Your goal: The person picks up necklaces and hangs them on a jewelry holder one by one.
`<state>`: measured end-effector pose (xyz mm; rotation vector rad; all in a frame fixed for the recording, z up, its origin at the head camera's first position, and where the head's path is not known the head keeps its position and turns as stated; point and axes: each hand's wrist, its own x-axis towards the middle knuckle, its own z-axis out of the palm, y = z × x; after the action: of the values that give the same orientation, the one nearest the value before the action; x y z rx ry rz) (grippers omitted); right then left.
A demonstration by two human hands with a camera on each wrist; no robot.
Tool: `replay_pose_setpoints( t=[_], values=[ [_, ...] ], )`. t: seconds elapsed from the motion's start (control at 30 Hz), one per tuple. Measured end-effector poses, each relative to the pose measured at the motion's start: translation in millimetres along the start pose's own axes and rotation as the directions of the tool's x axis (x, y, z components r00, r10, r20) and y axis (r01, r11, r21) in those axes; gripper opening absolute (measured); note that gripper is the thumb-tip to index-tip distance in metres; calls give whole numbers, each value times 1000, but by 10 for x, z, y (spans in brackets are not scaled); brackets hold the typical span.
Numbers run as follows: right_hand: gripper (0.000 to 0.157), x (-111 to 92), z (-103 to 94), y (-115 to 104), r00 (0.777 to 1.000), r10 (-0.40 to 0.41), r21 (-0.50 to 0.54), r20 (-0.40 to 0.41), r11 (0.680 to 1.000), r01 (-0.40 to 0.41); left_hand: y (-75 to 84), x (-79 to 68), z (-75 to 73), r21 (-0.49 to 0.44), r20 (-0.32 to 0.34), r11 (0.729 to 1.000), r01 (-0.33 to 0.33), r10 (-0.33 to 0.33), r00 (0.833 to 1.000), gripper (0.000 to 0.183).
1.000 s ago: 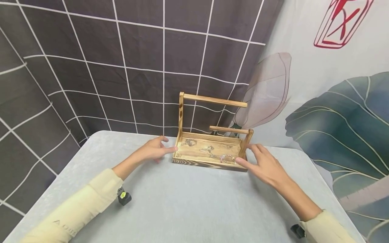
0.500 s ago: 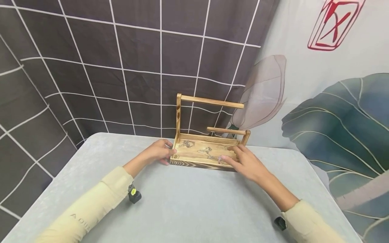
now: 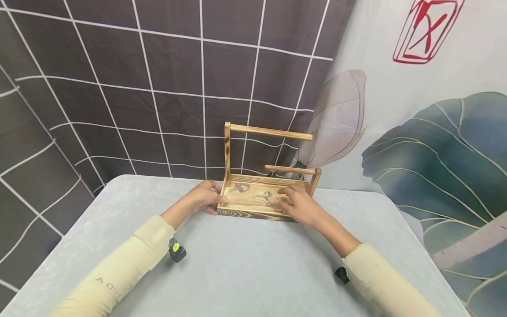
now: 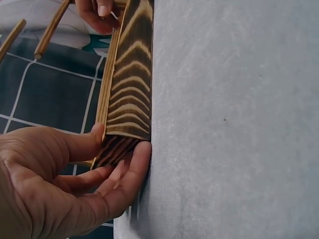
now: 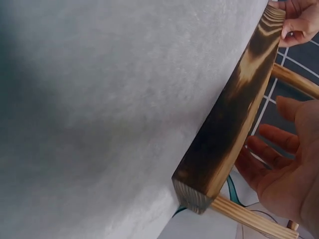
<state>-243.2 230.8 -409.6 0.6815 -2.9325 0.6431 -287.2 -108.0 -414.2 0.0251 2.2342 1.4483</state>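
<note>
A wooden tray [image 3: 249, 215] with dark-burnt grain and two upright bar holders stands near the table's back edge. My left hand [image 3: 201, 197] holds its left end. In the left wrist view, the left thumb lies at the rim and the fingers curl against the end wall [image 4: 117, 152]. Over the right part of the tray is my right hand [image 3: 304, 206], fingers slightly bent and apart. The right wrist view shows that hand [image 5: 291, 159] with nothing in its grasp. Below and left of its fingertips lies a silvery chain [image 3: 263, 197]; another chain [image 3: 240, 187] is farther left.
A long bar [image 3: 271, 132] rises high on the tray's left post, and a shorter bar [image 3: 289, 169] extends from the right post. A grey cloth covers the table [image 3: 237, 264]. Behind hangs a dark gridded curtain [image 3: 170, 66].
My left hand has come up to the tray's left end and taken hold. My right hand has moved leftward from the right end to over the inside, now covering the beaded bracelet.
</note>
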Motion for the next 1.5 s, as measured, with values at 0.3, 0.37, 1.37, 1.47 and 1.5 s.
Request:
replay_pose_setpoints(
  t=[0.3, 0.37, 1.37, 1.47, 1.5],
  values=[
    [52, 346, 385, 488, 999, -51, -13, -13, 999, 51, 8, 38, -11, -43, 4, 996, 72, -72, 997, 57],
    [52, 441, 497, 629, 999, -52, -28, -5, 998, 52, 13, 37, -8, -41, 7, 996, 80, -80, 997, 56],
    [14, 994, 673, 691, 989, -40, -103, 139, 993, 55, 48, 46, -42, -40, 37, 993, 115, -113, 993, 58],
    [13, 956, 609, 650, 989, -35, -33, 146, 999, 40, 51, 43, -40, -43, 34, 993, 113, -112, 993, 58],
    [11, 945, 586, 637, 989, -28, -3, 147, 1000, 29, 54, 40, -42, -44, 33, 993, 113, -111, 993, 59]
  ],
)
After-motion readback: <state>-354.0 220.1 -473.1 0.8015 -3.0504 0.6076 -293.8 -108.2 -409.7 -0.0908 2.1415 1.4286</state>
